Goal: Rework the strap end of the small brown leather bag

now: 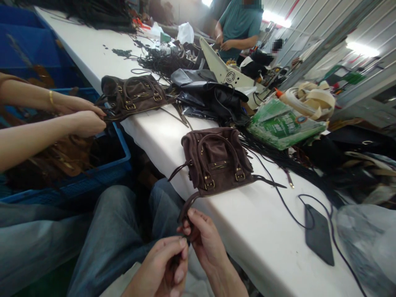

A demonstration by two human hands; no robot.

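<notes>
White tabletop runs away from the camera through a cluttered workshop with corrugated walls. Near its front edge lies a small brown suede handbag, on its side, handles and brass buckles facing up. From its lower left corner a brown strap hangs off the table edge. The person's right hand pinches the end of that strap between thumb and fingers; the left hand sits just beside it, its fingertips closed together on something dark and thin, too small to make out. Both hands hover over the person's jeans, below the table edge.

Right of the bag, a flat dark pouch lies on the table with a thin black cord looping round it. Behind the bag sit a green plastic packet and a heap of black bags.

Farther along the table is a second brown handbag, which a co-worker's hands grip at its left end. Beneath those arms stands a blue crate holding brown leather pieces; its right part is dark and hard to read. Another person in a teal shirt stands at the far end.
</notes>
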